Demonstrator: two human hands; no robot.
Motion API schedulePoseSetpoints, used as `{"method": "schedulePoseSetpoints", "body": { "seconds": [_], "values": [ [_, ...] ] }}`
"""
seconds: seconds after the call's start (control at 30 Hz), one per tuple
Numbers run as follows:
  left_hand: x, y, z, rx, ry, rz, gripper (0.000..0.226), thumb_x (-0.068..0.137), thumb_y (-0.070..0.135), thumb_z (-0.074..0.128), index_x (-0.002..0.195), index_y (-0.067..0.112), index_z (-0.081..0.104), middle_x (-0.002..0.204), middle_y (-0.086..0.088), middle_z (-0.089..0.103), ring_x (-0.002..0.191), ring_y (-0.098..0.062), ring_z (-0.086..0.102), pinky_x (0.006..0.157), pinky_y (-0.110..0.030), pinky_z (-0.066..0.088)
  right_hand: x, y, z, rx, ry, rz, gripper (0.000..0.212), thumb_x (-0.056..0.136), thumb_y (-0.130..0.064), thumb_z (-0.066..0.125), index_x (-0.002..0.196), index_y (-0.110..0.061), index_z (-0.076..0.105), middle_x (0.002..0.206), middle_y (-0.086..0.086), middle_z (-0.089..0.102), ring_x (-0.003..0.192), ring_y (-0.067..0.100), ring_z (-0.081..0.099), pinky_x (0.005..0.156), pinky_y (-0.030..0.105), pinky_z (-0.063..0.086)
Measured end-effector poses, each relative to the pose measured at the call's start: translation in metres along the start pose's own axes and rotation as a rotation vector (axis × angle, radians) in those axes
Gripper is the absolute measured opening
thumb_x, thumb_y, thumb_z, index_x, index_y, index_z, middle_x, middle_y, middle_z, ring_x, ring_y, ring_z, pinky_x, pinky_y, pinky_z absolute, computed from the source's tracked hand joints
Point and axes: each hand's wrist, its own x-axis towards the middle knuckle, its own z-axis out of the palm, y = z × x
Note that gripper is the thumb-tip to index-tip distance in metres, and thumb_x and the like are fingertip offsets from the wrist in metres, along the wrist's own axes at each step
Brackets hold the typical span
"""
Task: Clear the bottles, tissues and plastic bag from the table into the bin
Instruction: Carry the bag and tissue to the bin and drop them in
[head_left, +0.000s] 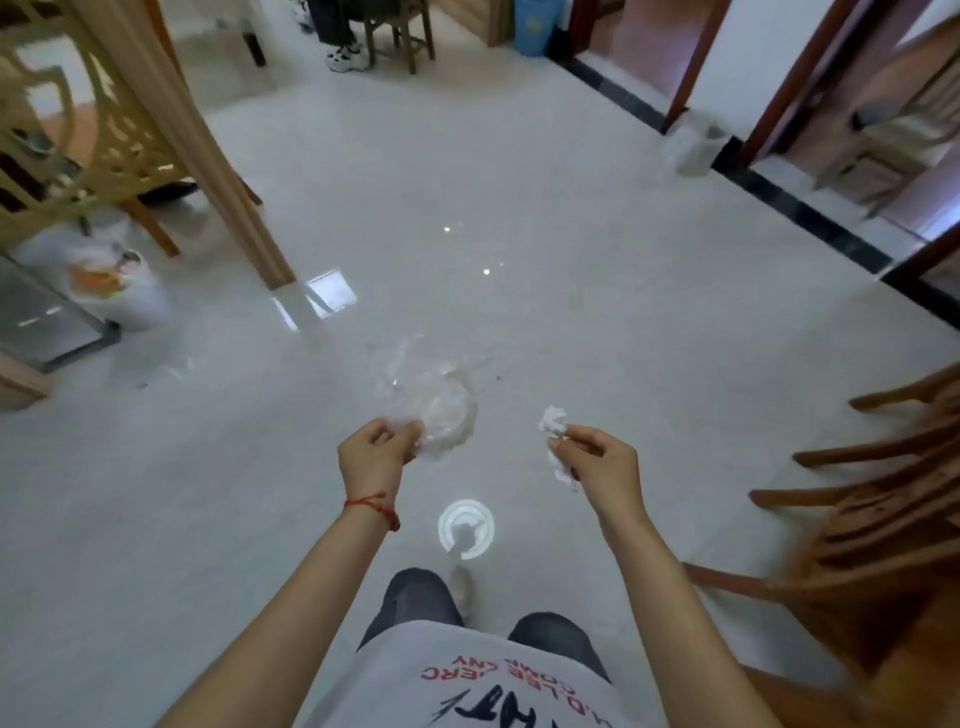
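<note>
My left hand (376, 452) grips a crumpled clear plastic bag (434, 402) that hangs in front of me over the pale tiled floor. My right hand (597, 460) pinches crumpled white tissues (553, 423), with more tissue trailing below the fingers. A white bin (698, 148) with a liner stands far ahead on the right, against the wall beside a doorway. No bottles are in sight, and the table is out of view.
Wooden chairs (872, 499) crowd the right edge. A wooden partition post (228, 171) and a carved chair stand at left, with a white bag of rubbish (111, 275) below them. A seated person's shoes (345, 57) show at the top. A blue bin (535, 26) stands far back.
</note>
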Motion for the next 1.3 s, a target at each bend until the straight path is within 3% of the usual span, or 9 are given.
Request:
{"method": "schedulePoseSetpoints", "body": {
  "seconds": [0.2, 0.4, 0.6, 0.73, 0.8, 0.93, 1.03, 1.2, 1.3],
  "values": [
    [0.035, 0.013, 0.06, 0.106, -0.248, 0.016, 0.02, 0.07, 0.005, 0.07, 0.06, 0.002, 0.053, 0.058, -0.007, 0.04, 0.056, -0.016, 0.04, 0.056, -0.02, 0.05, 0.015, 0.006, -0.024, 0.115, 0.225, 0.057, 0.015, 0.077, -0.011, 0.071, 0.082, -0.024, 0.068, 0.076, -0.006, 0.069, 0.069, 0.004, 0.064, 0.051, 0.007, 0.047],
    [0.037, 0.013, 0.137, 0.188, -0.488, 0.028, 0.026, 0.07, 0.007, 0.07, 0.063, -0.01, 0.052, 0.064, -0.011, 0.041, 0.06, -0.017, 0.042, 0.053, -0.014, 0.051, 0.023, 0.015, -0.072, 0.232, 0.465, 0.102, 0.014, 0.076, -0.009, 0.072, 0.087, -0.018, 0.069, 0.075, -0.008, 0.068, 0.063, -0.003, 0.063, 0.055, 0.004, 0.046],
    [0.031, 0.014, 0.224, 0.245, -0.645, 0.062, 0.028, 0.068, 0.006, 0.069, 0.061, -0.013, 0.049, 0.069, -0.008, 0.04, 0.065, -0.019, 0.036, 0.056, -0.021, 0.05, 0.05, 0.019, -0.125, 0.348, 0.613, 0.112, 0.017, 0.077, -0.005, 0.071, 0.092, -0.011, 0.068, 0.076, -0.003, 0.068, 0.066, 0.004, 0.064, 0.058, 0.007, 0.049],
    [0.031, 0.019, 0.289, 0.282, -0.705, 0.082, 0.02, 0.069, 0.006, 0.069, 0.06, 0.002, 0.051, 0.066, -0.009, 0.034, 0.063, -0.019, 0.031, 0.049, -0.015, 0.046, 0.092, 0.007, -0.16, 0.388, 0.67, 0.105, 0.016, 0.077, -0.003, 0.07, 0.092, -0.01, 0.068, 0.074, -0.002, 0.067, 0.06, 0.002, 0.063, 0.054, 0.006, 0.048],
    [0.033, 0.025, 0.324, 0.291, -0.723, 0.083, 0.02, 0.069, 0.006, 0.069, 0.061, 0.006, 0.051, 0.066, -0.009, 0.033, 0.064, -0.019, 0.03, 0.051, -0.02, 0.046, 0.115, -0.004, -0.18, 0.389, 0.679, 0.107, 0.016, 0.077, -0.005, 0.071, 0.088, -0.014, 0.067, 0.073, -0.004, 0.067, 0.063, 0.005, 0.062, 0.054, 0.006, 0.048],
    [0.033, 0.043, 0.394, 0.306, -0.742, 0.106, 0.023, 0.07, 0.006, 0.069, 0.059, 0.005, 0.048, 0.065, -0.01, 0.03, 0.061, -0.017, 0.03, 0.049, -0.016, 0.046, 0.159, -0.031, -0.223, 0.351, 0.681, 0.102, 0.015, 0.078, -0.007, 0.07, 0.092, -0.013, 0.068, 0.074, -0.006, 0.067, 0.066, 0.005, 0.062, 0.055, 0.006, 0.048],
    [0.036, 0.059, 0.446, 0.304, -0.742, 0.142, 0.031, 0.07, 0.007, 0.068, 0.057, 0.008, 0.04, 0.064, -0.01, 0.024, 0.055, -0.013, 0.028, 0.04, -0.009, 0.035, 0.193, -0.054, -0.257, 0.328, 0.667, 0.081, 0.015, 0.079, -0.005, 0.068, 0.094, -0.008, 0.067, 0.071, -0.005, 0.065, 0.059, 0.001, 0.06, 0.052, 0.004, 0.045],
    [0.055, 0.079, 0.525, 0.314, -0.75, 0.147, 0.033, 0.071, 0.008, 0.067, 0.057, 0.01, 0.038, 0.061, -0.009, 0.021, 0.056, -0.015, 0.024, 0.039, -0.009, 0.034, 0.258, -0.09, -0.302, 0.303, 0.683, 0.076, 0.019, 0.081, -0.006, 0.066, 0.1, -0.006, 0.067, 0.074, 0.001, 0.064, 0.064, 0.005, 0.059, 0.052, 0.004, 0.045],
    [0.075, 0.088, 0.576, 0.318, -0.764, 0.152, 0.032, 0.071, 0.009, 0.067, 0.056, 0.006, 0.039, 0.062, -0.01, 0.024, 0.059, -0.018, 0.025, 0.039, -0.009, 0.034, 0.302, -0.105, -0.324, 0.308, 0.704, 0.086, 0.016, 0.08, -0.008, 0.068, 0.095, -0.011, 0.068, 0.071, -0.005, 0.064, 0.063, 0.006, 0.059, 0.052, 0.004, 0.046]
  ]
}}
